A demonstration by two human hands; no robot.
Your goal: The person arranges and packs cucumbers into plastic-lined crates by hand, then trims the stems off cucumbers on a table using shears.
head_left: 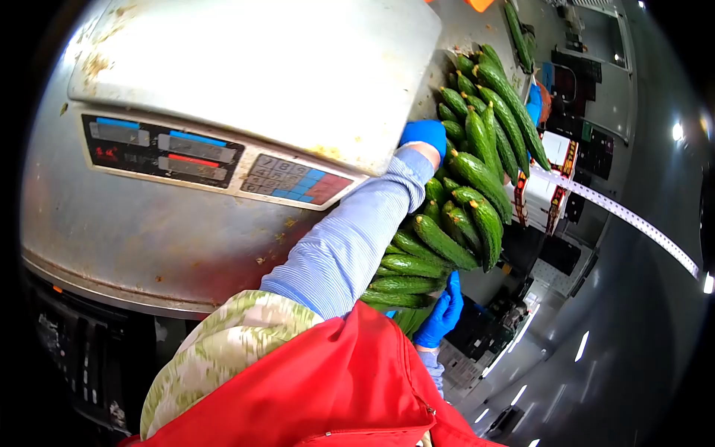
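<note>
By the edge of the metal table (186,257), cucumbers (480,177) look stiff, best held mid-length; the left hand (424,134) has an unseen grip, the right hand (442,316) lies loosely open alongside.

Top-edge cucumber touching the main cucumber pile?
Apart. The head view shows bare grey surface between the top-edge cucumber and the cucumber pile.

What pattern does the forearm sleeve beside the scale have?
The sleeve has fine blue and white stripes, best seen in the head view.

Grey indoor rm (633,313), bright strip lts (582,346), blk crates (583,68)
</note>
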